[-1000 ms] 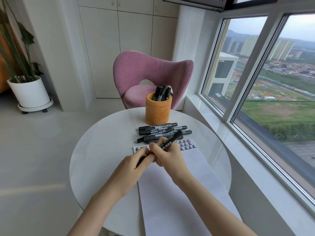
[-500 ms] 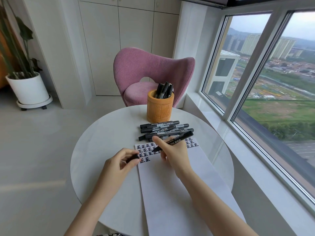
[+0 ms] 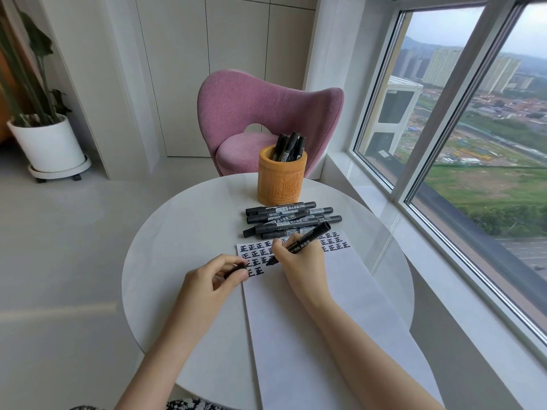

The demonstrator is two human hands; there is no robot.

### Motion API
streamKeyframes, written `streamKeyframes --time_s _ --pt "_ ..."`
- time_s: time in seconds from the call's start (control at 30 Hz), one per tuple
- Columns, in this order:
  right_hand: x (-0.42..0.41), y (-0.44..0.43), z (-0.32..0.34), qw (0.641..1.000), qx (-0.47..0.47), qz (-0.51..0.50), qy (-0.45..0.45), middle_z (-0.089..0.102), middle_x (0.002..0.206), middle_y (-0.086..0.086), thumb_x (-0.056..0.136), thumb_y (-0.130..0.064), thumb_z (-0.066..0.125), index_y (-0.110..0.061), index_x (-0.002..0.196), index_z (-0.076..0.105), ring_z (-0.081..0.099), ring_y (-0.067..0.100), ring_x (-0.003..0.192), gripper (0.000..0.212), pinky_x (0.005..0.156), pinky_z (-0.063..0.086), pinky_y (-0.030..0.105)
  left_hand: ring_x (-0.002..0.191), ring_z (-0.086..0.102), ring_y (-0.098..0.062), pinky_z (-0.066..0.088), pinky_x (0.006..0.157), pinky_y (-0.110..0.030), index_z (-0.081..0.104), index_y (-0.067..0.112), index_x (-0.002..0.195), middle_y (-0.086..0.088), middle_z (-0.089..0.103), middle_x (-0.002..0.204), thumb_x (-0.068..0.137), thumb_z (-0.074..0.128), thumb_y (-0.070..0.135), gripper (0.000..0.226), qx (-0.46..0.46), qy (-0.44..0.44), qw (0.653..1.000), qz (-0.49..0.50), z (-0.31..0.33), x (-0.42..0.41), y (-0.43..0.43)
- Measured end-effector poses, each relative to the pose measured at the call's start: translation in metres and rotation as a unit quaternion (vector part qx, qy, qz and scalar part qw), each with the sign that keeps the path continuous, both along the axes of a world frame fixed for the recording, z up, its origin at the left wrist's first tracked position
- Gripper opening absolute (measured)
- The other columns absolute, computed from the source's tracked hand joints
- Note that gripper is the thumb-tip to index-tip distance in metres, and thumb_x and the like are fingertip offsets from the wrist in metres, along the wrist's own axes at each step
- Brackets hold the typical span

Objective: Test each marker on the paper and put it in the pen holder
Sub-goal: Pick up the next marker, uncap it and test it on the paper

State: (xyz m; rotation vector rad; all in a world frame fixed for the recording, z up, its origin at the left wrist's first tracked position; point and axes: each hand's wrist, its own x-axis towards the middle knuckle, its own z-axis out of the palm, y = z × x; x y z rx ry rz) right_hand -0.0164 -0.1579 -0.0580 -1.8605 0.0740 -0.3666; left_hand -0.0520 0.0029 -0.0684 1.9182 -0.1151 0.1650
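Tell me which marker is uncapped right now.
The marker gripped in the right hand, tip at the paper; the left hand holds its cap. The piled markers lie unheld.

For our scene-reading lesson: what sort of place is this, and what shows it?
Probably a sitting corner in a high-rise flat or office: a small round table beside a large window overlooking a city far below, a pink armchair, a potted plant.

A round white table (image 3: 183, 232) is spread beneath the fingers (image 3: 228, 260). A pink upholstered chair (image 3: 266, 108) is set well beyond them, past the table's far edge. A plant (image 3: 38, 39) in a white pot (image 3: 47, 143) is seen far to their left, and a large window (image 3: 473, 128) to their right.
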Motion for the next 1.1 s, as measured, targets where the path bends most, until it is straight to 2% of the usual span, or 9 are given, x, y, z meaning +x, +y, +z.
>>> streamKeyframes --time_s 0.17,0.47,0.67,0.9,1.1 --pt "-0.0002 0.0007 -0.0007 1.0 0.001 0.005 -0.006 0.033 0.046 -0.011 0.084 -0.009 0.063 -0.014 0.056 0.036 0.029 0.006 0.047 0.039 0.049 0.029 0.019 0.073 0.066 -0.001 0.046 0.072 -0.014 0.068 0.028 0.088 0.018 0.072 0.082 0.083 0.068 0.014 0.014 0.0 0.001 1.0 0.003 -0.0004 0.0002 -0.0004" --pt "0.0002 0.001 -0.0019 1.0 -0.015 0.018 0.004 0.037 0.042 -0.011 0.085 -0.015 0.065 -0.011 0.058 0.043 0.032 0.005 0.047 0.035 0.049 0.029 0.019 0.074 0.066 0.001 0.046 0.071 -0.01 0.068 0.026 0.089 0.018 0.071 0.082 0.084 0.067 0.014 0.013 0.002 0.001 1.0 0.002 0.0001 0.0001 -0.0008" --pt "-0.0001 0.0018 -0.0027 1.0 -0.026 0.003 0.001 0.032 0.046 -0.01 0.084 -0.012 0.061 -0.018 0.055 0.032 0.027 0.007 0.049 0.042 0.048 0.025 0.023 0.074 0.066 0.0 0.045 0.07 -0.009 0.068 0.026 0.089 0.018 0.072 0.082 0.084 0.067 0.014 0.013 0.003 0.001 1.0 0.002 0.0005 -0.0005 -0.0013" --pt "-0.0013 0.0014 -0.0008 1.0 -0.004 0.001 0.002 0.036 0.051 -0.003 0.084 -0.01 0.061 -0.012 0.059 0.038 0.03 0.009 0.051 0.034 0.048 0.026 0.021 0.075 0.067 0.0 0.045 0.071 -0.008 0.068 0.026 0.088 0.017 0.072 0.083 0.083 0.067 0.013 0.014 0.001 0.0 1.0 0.002 0.0001 0.0001 -0.0006" --pt "-0.002 0.0007 -0.0004 1.0 0.006 0.016 0.0 0.033 0.049 -0.006 0.084 -0.008 0.061 -0.01 0.058 0.039 0.029 0.008 0.051 0.034 0.049 0.027 0.02 0.074 0.066 0.0 0.045 0.07 -0.007 0.068 0.024 0.09 0.017 0.072 0.083 0.083 0.067 0.013 0.013 0.003 0.001 1.0 0.002 -0.0003 0.0001 -0.0012"
